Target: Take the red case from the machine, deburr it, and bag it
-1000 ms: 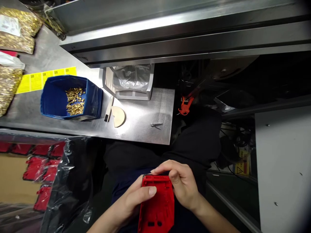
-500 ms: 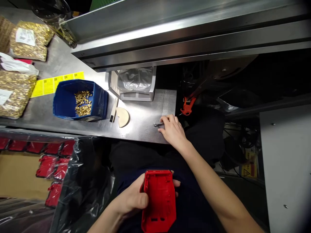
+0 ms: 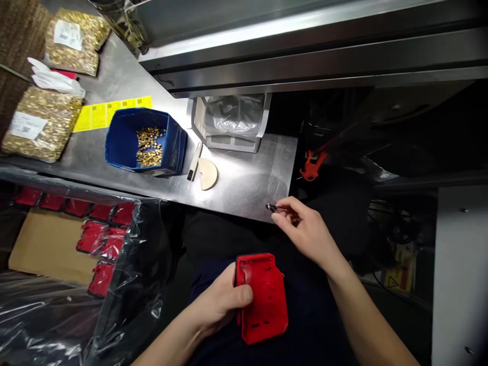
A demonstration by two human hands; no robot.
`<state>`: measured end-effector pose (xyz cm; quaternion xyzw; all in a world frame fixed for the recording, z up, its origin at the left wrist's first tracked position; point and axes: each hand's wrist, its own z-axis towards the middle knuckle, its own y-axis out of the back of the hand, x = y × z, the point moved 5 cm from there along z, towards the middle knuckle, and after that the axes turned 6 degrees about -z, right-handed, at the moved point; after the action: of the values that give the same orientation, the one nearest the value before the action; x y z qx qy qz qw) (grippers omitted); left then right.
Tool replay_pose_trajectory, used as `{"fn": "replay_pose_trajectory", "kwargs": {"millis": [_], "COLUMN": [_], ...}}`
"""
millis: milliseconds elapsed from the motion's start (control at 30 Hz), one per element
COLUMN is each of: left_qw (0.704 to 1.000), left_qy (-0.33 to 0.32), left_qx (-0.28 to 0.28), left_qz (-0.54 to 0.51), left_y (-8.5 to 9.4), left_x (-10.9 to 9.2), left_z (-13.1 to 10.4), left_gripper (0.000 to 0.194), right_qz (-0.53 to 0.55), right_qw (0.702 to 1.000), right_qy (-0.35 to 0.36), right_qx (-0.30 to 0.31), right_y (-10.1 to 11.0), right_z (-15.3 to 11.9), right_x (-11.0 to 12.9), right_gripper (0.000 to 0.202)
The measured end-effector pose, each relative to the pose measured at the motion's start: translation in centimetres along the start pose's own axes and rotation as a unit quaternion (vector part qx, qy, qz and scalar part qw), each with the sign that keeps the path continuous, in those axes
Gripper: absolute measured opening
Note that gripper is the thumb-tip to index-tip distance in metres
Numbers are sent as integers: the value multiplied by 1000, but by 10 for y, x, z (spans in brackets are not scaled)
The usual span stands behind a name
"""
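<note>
My left hand point(image 3: 219, 305) grips a red plastic housing point(image 3: 263, 300) over my lap, thumb across its left edge, open ribbed side up. My right hand point(image 3: 308, 231) holds small metal tweezers point(image 3: 273, 207) by its fingertips, lifted just off the front right corner of the steel worktop point(image 3: 244, 185). A blue bin point(image 3: 143, 142) with small brass parts stands on the worktop to the left.
A grey holder with a clear bag point(image 3: 231, 122), a beige half-disc point(image 3: 208, 174) and a small white tool point(image 3: 193, 161) lie mid-table. Bags of brass parts point(image 3: 40, 124) and yellow labels point(image 3: 110, 112) sit far left. A plastic-lined box of red housings point(image 3: 95, 234) is lower left.
My right hand left the red housing, reached to the worktop's corner, picked up the tweezers and drew them back towards me. The left hand kept hold of the housing.
</note>
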<state>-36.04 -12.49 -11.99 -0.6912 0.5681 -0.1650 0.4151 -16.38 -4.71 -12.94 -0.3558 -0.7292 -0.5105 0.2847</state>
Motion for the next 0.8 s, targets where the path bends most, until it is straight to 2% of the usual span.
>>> {"fn": "replay_pose_trajectory", "kwargs": {"millis": [100,167,267,400,667,800], "left_qw": [1000,1000,999,999,996,996], "left_qy": [-10,-13,-3,0,-26,-20], "left_qx": [5,24,36,34,45,47], "left_qz": [10,13,19,35,75,80], "left_y": [-6,-12,-17,-19,-31,-31], "left_x": [-3,-5,-6,-4,-9,-7], "left_z": [3,6,9,8,10,11], "left_gripper": [78,73,64,54,54,54], "right_qz": [58,49,2,-50,-96,-107], "right_qw": [997,996,995,991,980,977], "right_qy": [28,44,78,123,175,185], "right_qx": [39,66,58,20,-5,-9], "right_y": [10,7,-4,-14,-11,-11], "right_z": [-33,-53,-70,-78,-84,-86], "right_x": [31,45,55,55,62,63], "right_gripper": [12,11,10,13,14,14]}}
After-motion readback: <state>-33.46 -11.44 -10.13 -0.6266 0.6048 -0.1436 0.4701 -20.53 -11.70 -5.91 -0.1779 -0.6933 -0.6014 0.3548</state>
